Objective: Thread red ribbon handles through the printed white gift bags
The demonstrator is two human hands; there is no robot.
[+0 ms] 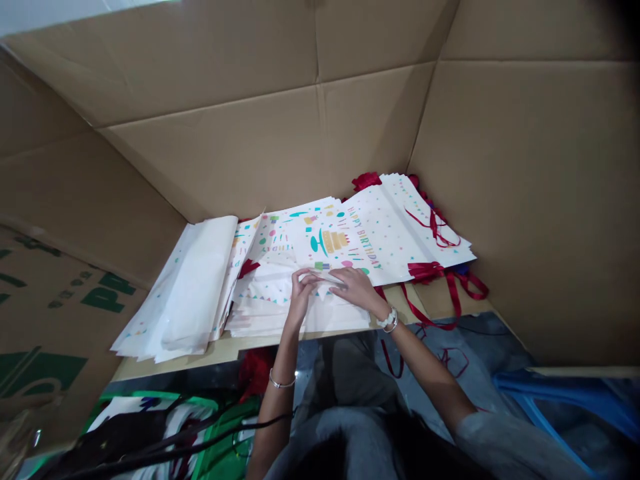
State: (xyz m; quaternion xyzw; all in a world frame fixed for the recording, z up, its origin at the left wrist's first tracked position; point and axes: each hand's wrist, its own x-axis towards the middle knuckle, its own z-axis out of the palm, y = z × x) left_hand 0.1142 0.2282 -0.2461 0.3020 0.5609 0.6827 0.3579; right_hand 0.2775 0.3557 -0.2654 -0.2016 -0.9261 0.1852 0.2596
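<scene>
Head view is showing a person's left hand [303, 297] and right hand [356, 288] working at the near edge of a stack of white paper gift bags [265, 293], printed with a birthday cake and "HAPPY BIRTHDAY" lettering. The stack is lying on a tan cardboard sheet [240, 353] inside the walls of a corrugated carton [520, 187], with a second pile of white bags [195, 287] leaning just beside it.

Risk noted: the glossy bags are fanning out and lying unevenly, so they could slide over the sheet's near edge if pressed or dragged toward the body. Red ribbon handles [433, 270] are trailing past that edge and could snag, pulling bags out of the stack. Hard pressure could also crease the top bag.

Both forearms are reaching forward and inward, wrists converging over the stack. The right hand is lying open and nearly flat on the top bag, fingers extended. The left hand is standing more upright with its fingers curled at a bag's edge, though whether they are gripping it cannot be confirmed.
</scene>
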